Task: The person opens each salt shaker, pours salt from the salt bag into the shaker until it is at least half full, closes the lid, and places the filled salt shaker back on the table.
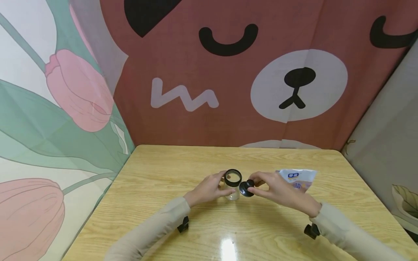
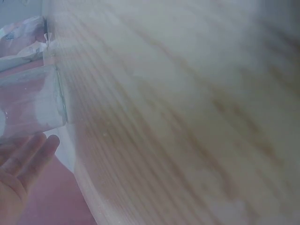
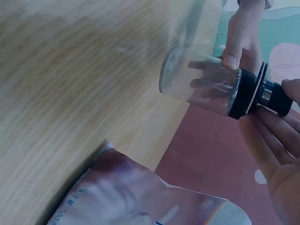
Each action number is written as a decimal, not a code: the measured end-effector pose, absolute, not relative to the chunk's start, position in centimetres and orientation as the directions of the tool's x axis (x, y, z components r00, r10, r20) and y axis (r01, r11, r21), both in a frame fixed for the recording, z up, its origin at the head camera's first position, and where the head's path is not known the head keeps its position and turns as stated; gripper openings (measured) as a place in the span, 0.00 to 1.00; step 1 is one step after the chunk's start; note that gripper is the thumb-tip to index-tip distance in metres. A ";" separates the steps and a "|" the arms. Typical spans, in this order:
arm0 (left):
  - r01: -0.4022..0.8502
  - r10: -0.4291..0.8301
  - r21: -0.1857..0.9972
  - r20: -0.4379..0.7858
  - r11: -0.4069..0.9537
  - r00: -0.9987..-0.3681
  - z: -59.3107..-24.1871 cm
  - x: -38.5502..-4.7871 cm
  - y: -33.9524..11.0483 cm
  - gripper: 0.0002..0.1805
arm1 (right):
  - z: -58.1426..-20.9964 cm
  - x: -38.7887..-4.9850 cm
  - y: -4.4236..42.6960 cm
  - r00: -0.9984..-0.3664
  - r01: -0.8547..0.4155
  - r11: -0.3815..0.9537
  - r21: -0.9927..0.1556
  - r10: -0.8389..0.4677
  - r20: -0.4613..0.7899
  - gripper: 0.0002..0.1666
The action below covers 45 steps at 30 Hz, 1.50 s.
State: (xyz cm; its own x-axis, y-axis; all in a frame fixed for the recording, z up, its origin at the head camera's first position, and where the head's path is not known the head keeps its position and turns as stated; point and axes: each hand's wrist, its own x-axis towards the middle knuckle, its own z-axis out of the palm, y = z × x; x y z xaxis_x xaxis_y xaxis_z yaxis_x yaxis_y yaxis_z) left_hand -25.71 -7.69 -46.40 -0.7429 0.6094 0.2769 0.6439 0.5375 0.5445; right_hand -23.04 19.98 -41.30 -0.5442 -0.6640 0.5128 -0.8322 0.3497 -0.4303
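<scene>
A clear glass jar (image 1: 232,194) with a black rim stands on the wooden table, its mouth uncovered. My left hand (image 1: 207,189) grips it from the left, thumb at the front. Just right of the rim, my right hand (image 1: 280,189) pinches the knob of a black lid (image 1: 245,189), held tilted. The left wrist view catches the jar's lower part (image 2: 33,103) beside my left hand (image 2: 23,173). From the right wrist, the lid (image 3: 277,98) overlaps the rim of the jar (image 3: 201,86); contact between them cannot be told. My right hand (image 3: 276,164) is around the knob.
A pale printed bag (image 1: 299,177) lies behind my right hand, partly hidden by it; it also shows at the bottom of the right wrist view. Patterned cloths hang behind and beside the table (image 1: 156,163). Small black devices hang beneath both wrists.
</scene>
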 end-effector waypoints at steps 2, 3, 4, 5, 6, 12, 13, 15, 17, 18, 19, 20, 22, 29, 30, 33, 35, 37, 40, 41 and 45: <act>0.644 0.610 0.547 0.278 0.535 -0.742 -46.4 -25.7 -7.7 0.37 | -41.5 -23.0 20.0 -0.539 -0.834 0.342 -0.433 -0.674 0.506 0.13; 0.647 0.611 0.548 0.281 0.530 -0.740 -46.4 -25.7 -7.7 0.37 | -41.7 -22.9 20.1 -0.538 -0.833 0.337 -0.440 -0.678 0.500 0.13; 0.650 0.612 0.549 0.286 0.526 -0.737 -46.5 -25.7 -7.7 0.37 | -41.8 -22.9 20.1 -0.541 -0.828 0.332 -0.452 -0.684 0.489 0.13; 0.653 0.614 0.550 0.290 0.521 -0.734 -46.5 -25.8 -7.7 0.37 | -41.9 -22.8 20.1 -0.545 -0.823 0.333 -0.460 -0.689 0.477 0.12; 0.657 0.615 0.548 0.295 0.517 -0.731 -46.5 -25.8 -7.7 0.37 | -42.0 -22.8 20.2 -0.554 -0.814 0.336 -0.473 -0.693 0.461 0.12; 0.663 0.613 0.535 0.303 0.524 -0.730 -46.6 -25.8 -7.7 0.36 | -42.7 -22.5 20.3 -0.597 -0.774 0.388 -0.500 -0.712 0.370 0.13; 0.661 0.612 0.534 0.301 0.527 -0.731 -46.5 -25.8 -7.8 0.37 | -42.8 -22.6 20.2 -0.599 -0.772 0.396 -0.497 -0.714 0.362 0.14; 0.659 0.612 0.530 0.297 0.533 -0.733 -46.5 -25.8 -7.8 0.37 | -43.2 -22.6 20.2 -0.595 -0.777 0.401 -0.485 -0.720 0.358 0.14; 0.656 0.611 0.531 0.291 0.537 -0.736 -46.4 -25.8 -7.7 0.37 | -43.4 -22.6 20.2 -0.595 -0.778 0.409 -0.477 -0.725 0.347 0.14; 0.654 0.611 0.531 0.288 0.538 -0.737 -46.4 -25.8 -7.7 0.37 | -43.5 -22.6 20.2 -0.597 -0.774 0.411 -0.481 -0.727 0.339 0.14; 0.652 0.610 0.531 0.287 0.540 -0.739 -46.4 -25.8 -7.7 0.37 | -43.6 -22.6 20.2 -0.601 -0.769 0.416 -0.486 -0.729 0.327 0.14; 0.652 0.609 0.532 0.286 0.541 -0.739 -46.4 -25.8 -7.7 0.37 | -43.6 -22.5 20.2 -0.601 -0.766 0.417 -0.489 -0.733 0.318 0.13; 0.650 0.608 0.533 0.286 0.542 -0.741 -46.4 -25.7 -7.7 0.37 | -43.8 -22.5 20.2 -0.612 -0.753 0.429 -0.499 -0.735 0.292 0.13; 0.645 0.605 0.529 0.280 0.551 -0.746 -46.4 -25.7 -7.7 0.37 | -44.6 -22.6 20.3 -0.608 -0.754 0.436 -0.491 -0.747 0.270 0.14; 0.643 0.603 0.528 0.277 0.554 -0.748 -46.4 -25.7 -7.7 0.37 | -44.7 -22.6 20.3 -0.607 -0.755 0.438 -0.488 -0.749 0.266 0.14; 0.641 0.602 0.527 0.273 0.559 -0.750 -46.4 -25.7 -7.7 0.37 | -45.0 -22.6 20.3 -0.606 -0.749 0.439 -0.496 -0.756 0.248 0.15; 0.641 0.603 0.526 0.272 0.560 -0.750 -46.4 -25.7 -7.7 0.37 | -45.1 -22.6 20.3 -0.610 -0.741 0.442 -0.505 -0.758 0.231 0.15; 0.642 0.603 0.523 0.273 0.560 -0.749 -46.4 -25.7 -7.7 0.38 | -45.3 -22.6 20.4 -0.612 -0.736 0.445 -0.509 -0.760 0.220 0.14; 0.641 0.602 0.520 0.273 0.564 -0.750 -46.4 -25.7 -7.7 0.38 | -45.4 -22.6 20.4 -0.607 -0.738 0.441 -0.511 -0.764 0.219 0.14; 0.642 0.603 0.520 0.274 0.563 -0.750 -46.4 -25.7 -7.7 0.38 | -45.4 -22.6 20.4 -0.604 -0.740 0.436 -0.512 -0.765 0.222 0.14; 0.645 0.604 0.522 0.278 0.558 -0.747 -46.3 -25.6 -7.7 0.38 | -45.7 -22.7 20.4 -0.587 -0.749 0.411 -0.519 -0.776 0.232 0.13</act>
